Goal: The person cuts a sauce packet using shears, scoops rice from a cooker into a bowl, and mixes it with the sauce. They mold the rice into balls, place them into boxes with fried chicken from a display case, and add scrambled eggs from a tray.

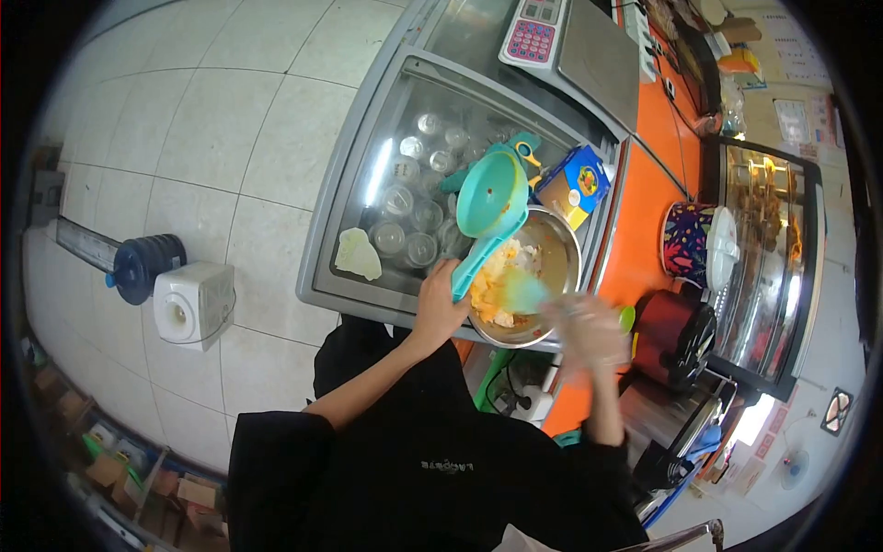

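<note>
Yellow mixture (484, 300) may be spilled if the spatula (525, 293) clasped by the right hand (587, 331) is overswung, the grip of the left hand (437, 311) being unclear.

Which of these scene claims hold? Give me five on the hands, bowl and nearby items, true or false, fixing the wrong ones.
1. The left hand grips a teal scoop by its handle. True.
2. The metal bowl is empty. False: it holds a yellow-and-white mixture.
3. The right hand is motion-blurred. True.
4. The blue box lies on the floor. False: it is on the glass-topped case.
5. The scale has a pink keypad. True.
</note>
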Tool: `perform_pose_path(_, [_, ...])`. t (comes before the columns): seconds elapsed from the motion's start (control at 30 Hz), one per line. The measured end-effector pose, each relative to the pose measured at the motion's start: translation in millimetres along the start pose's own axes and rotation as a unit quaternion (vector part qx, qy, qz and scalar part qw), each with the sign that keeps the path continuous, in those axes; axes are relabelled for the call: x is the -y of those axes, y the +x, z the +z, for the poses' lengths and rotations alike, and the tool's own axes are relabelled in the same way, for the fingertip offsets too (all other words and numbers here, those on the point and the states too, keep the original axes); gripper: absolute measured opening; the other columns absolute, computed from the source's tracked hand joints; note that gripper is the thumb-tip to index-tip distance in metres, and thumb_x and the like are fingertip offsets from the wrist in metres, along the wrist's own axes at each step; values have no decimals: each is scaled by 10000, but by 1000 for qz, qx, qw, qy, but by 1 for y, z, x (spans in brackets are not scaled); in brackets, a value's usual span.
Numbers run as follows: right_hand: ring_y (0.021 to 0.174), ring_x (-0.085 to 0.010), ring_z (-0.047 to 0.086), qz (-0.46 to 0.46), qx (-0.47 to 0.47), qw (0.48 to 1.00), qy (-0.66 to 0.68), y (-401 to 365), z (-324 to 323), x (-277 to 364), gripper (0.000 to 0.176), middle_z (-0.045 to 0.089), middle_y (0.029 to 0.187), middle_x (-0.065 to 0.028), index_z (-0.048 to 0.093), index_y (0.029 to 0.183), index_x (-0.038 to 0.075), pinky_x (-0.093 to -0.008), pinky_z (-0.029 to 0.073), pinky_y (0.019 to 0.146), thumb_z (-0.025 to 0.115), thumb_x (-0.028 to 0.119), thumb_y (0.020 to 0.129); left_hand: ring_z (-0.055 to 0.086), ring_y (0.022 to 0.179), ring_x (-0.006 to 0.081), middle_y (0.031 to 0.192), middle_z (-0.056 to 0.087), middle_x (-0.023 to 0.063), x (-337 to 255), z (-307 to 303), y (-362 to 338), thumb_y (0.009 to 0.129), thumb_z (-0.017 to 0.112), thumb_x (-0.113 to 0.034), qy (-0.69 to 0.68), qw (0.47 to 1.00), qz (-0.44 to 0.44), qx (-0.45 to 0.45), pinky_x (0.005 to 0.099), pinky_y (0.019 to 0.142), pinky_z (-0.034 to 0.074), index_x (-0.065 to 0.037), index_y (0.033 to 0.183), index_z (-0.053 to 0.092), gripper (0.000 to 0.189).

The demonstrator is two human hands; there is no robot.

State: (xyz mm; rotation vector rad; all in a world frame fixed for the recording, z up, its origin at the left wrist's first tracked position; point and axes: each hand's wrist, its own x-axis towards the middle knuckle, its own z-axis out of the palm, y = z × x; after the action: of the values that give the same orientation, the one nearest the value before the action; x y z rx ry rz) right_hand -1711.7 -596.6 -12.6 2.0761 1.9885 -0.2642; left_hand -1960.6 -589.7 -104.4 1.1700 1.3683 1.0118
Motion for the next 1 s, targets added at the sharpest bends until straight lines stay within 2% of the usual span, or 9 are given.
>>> perform_pose_path(0.1, [702, -231, 619, -57, -7, 988, -144, -3, 11, -29, 328, 663, 799, -78, 647, 858, 76, -379, 492, 642, 577, 394, 898, 523, 918, 452, 934, 527, 220, -19, -6, -10, 693, 599, 23, 27, 999, 18, 6, 474, 762, 424, 32, 994, 535, 308])
perform_pose_path(0.2, [851, -226, 599, 33, 121, 989, 78, -11, 4, -12, 306, 644, 946, -109, 632, 1021, 68, -361, 507, 718, 557, 346, 918, 526, 907, 447, 958, 507, 197, -43, -3, -20, 699, 612, 22, 2, 1000, 19, 24, 472, 760, 436, 18, 1007, 527, 319])
perform_pose_path(0.27, [1014, -272, 588, 167, 262, 879, 363, -60, 11, 21, 324, 625, 1089, -175, 595, 1149, 40, -377, 523, 815, 522, 280, 944, 536, 899, 434, 958, 502, 190, -63, 1, -24, 703, 605, 36, 0, 998, 21, 55, 467, 749, 444, 12, 1003, 532, 309])
perform_pose_path(0.37, [996, -249, 607, 260, 58, 837, 477, -81, 38, 56, 461, 649, 1071, -191, 651, 1088, 18, -334, 458, 852, 531, 432, 924, 548, 887, 417, 966, 498, 181, -71, 8, -26, 713, 588, 56, -5, 996, 39, 80, 460, 731, 453, 8, 998, 540, 293])
perform_pose_path(0.4, [1030, -250, 606, 321, 157, 811, 464, -75, 38, 48, 505, 642, 1110, -209, 622, 1173, 6, -309, 443, 883, 496, 437, 942, 546, 891, 417, 965, 498, 183, -65, 9, -26, 714, 587, 56, -3, 996, 50, 79, 460, 737, 452, 10, 994, 541, 288])
perform_pose_path(0.53, [990, -278, 613, 261, 210, 900, 281, -66, 4, 37, 413, 654, 1074, -169, 638, 1090, -2, -345, 464, 861, 464, 350, 964, 525, 885, 426, 931, 496, 203, -13, 2, -25, 720, 571, 47, 1, 997, 62, 48, 442, 745, 439, 33, 992, 539, 274])
perform_pose_path(0.63, [896, -318, 634, 42, -96, 993, 52, -47, 19, 90, 406, 670, 906, -180, 656, 954, 9, -400, 489, 823, 415, 334, 978, 513, 866, 425, 914, 493, 214, 5, 5, -42, 732, 551, 42, -4, 1000, 2, 27, 428, 736, 428, 46, 1000, 532, 269])
perform_pose_path(0.7, [902, -323, 643, 319, 161, 934, 7, -6, 21, 138, 406, 663, 909, -187, 609, 950, 38, -419, 508, 785, 378, 370, 983, 515, 874, 418, 920, 496, 212, 4, 9, -47, 735, 547, 43, -9, 1000, -1, -1, 428, 740, 427, 48, 996, 532, 261])
perform_pose_path(1.0, [892, -345, 638, 73, 39, 997, 1, -4, 43, 55, 434, 661, 906, -198, 632, 873, 29, -423, 516, 776, 395, 379, 974, 511, 901, 425, 936, 493, 214, 12, 24, -62, 722, 555, 59, -18, 997, 45, -64, 438, 767, 429, 58, 1006, 530, 286])
